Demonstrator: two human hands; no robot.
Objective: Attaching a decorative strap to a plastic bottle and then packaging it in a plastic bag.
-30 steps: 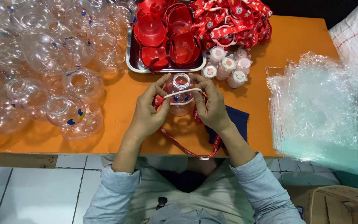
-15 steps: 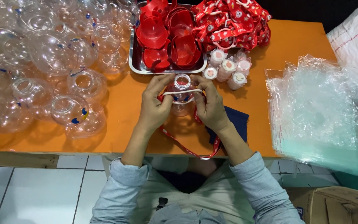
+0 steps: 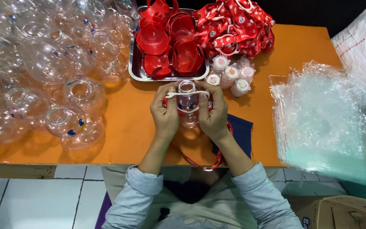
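Clear plastic bottle (image 3: 188,104) sits upright between both hands over the orange table (image 3: 123,127) — left hand (image 3: 164,113) and right hand (image 3: 212,112) now pinch its white loop (image 3: 187,94) higher at the neck, strap (image 3: 200,163) dangling.

Lower half of clear bottle (image 3: 187,106) hidden behind left hand (image 3: 164,114) and right hand (image 3: 214,114), red strap (image 3: 208,159) mostly covered by right forearm, heap of clear globes (image 3: 43,63) cut off at left edge, cardboard box (image 3: 344,214) cropped at bottom, small capped pieces (image 3: 230,74) possibly stoppers, too small to tell.
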